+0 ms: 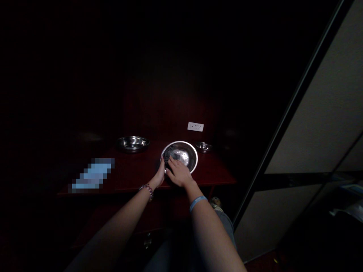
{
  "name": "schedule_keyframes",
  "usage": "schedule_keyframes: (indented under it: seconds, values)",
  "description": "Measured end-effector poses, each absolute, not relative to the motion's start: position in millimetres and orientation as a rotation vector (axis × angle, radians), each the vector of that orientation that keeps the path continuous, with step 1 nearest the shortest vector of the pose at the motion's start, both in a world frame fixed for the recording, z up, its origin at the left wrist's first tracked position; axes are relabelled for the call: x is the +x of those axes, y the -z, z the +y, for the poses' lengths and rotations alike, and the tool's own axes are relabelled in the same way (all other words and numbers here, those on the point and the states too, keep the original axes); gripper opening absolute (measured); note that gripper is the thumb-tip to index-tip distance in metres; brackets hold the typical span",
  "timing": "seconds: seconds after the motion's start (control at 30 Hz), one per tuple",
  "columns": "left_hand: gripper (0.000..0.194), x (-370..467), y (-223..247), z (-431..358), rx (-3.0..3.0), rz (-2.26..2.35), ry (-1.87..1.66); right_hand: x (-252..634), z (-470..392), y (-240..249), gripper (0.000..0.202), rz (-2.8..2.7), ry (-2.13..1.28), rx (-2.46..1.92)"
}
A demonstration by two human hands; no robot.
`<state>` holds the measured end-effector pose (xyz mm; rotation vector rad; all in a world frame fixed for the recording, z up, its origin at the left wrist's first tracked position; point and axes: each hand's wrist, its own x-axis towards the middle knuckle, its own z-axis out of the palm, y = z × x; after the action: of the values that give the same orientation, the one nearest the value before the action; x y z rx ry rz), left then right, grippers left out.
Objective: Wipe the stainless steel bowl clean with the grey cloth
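Observation:
A shiny steel bowl with a wide pale rim sits tilted towards me on the shelf. At its left rim is my left hand, fingers closed along the outside edge. My right hand reaches over the near rim with its fingers pressed against a dark, ridged cloth on the bowl's inner left wall. Part of the cloth is hidden under the fingers, and the bowl's near side is covered by the hand.
A wide steel dish stands at the back left, and a smaller steel bowl at the back right. A blurred-out bluish flat item lies left on the dark red shelf. A white socket plate is on the back wall.

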<state>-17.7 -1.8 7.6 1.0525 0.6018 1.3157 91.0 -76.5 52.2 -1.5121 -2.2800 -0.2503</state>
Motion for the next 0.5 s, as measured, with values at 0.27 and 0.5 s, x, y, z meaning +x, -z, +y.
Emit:
schedule_keyframes:
  seconds: [0.27,0.5]
  values:
    - [0.073,-19.2,-7.1,-2.0,1.027,0.574,-1.163,92.3,-70.3,-45.0,0.058,-2.198,0.446,-1.584]
    - [0.075,-17.7,-4.1,3.9,1.005,0.612,-1.100,95.8,-67.8,-47.2,0.060,-2.018,0.496,-1.709]
